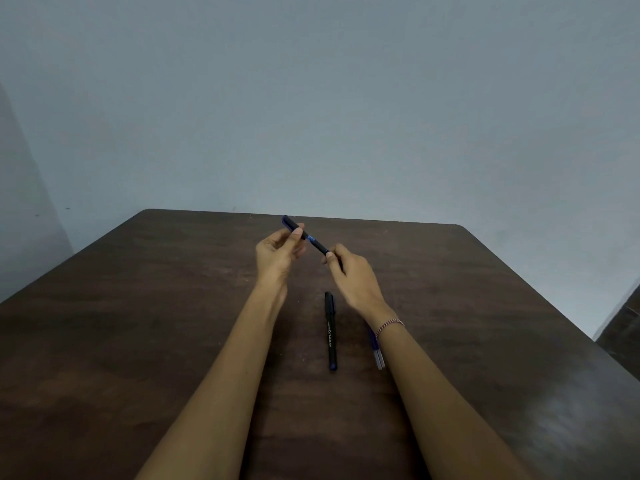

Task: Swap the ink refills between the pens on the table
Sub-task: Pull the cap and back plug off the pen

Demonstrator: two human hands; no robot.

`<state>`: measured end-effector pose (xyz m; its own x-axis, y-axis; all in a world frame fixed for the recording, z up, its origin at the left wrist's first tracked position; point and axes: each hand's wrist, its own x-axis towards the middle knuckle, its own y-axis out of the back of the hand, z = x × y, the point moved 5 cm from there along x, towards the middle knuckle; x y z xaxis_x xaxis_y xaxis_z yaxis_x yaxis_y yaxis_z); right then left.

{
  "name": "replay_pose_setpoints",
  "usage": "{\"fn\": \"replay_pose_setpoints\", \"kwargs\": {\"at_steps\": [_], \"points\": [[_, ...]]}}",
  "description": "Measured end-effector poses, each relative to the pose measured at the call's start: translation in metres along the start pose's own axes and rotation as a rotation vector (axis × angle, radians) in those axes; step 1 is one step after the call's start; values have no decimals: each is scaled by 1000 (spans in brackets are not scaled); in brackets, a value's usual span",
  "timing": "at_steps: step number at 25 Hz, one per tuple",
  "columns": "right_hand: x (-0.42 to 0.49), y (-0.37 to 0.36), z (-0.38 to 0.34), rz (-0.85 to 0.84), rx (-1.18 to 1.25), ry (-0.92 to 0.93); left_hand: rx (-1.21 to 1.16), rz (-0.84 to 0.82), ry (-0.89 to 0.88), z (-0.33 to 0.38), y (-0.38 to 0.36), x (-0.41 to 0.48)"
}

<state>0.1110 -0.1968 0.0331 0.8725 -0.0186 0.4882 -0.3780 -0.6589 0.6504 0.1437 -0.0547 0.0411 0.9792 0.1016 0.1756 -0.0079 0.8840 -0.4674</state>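
Near the counter's [138,306] far edge, the left hand [277,252] pinches the pen [313,240] by its barrel, the right hand [349,275] its tip end — best to twist gently, kept straight.

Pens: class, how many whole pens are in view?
2. One black-and-blue pen is held between the left hand and right hand above the table; a black pen lies on it, nearer the camera. Thin refills beside that are partly hidden.

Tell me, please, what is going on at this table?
A person holds a dark pen above the table, the left hand gripping its far end and the right hand pinching the near end. A second black pen lies on the table between the forearms, and what look like slim blue refills lie beside the right wrist, partly hidden.
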Motion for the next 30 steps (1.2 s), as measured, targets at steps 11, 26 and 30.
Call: {"fn": "replay_pose_setpoints", "kwargs": {"at_steps": [11,26,30], "points": [[3,9,10,58,126,-69,416,125,64,1,20,8],[6,17,9,188,165,-46,1708,-150,137,-13,9,-1],[3,17,6,144,253,-91,1667,-58,104,-4,13,-4]]}}
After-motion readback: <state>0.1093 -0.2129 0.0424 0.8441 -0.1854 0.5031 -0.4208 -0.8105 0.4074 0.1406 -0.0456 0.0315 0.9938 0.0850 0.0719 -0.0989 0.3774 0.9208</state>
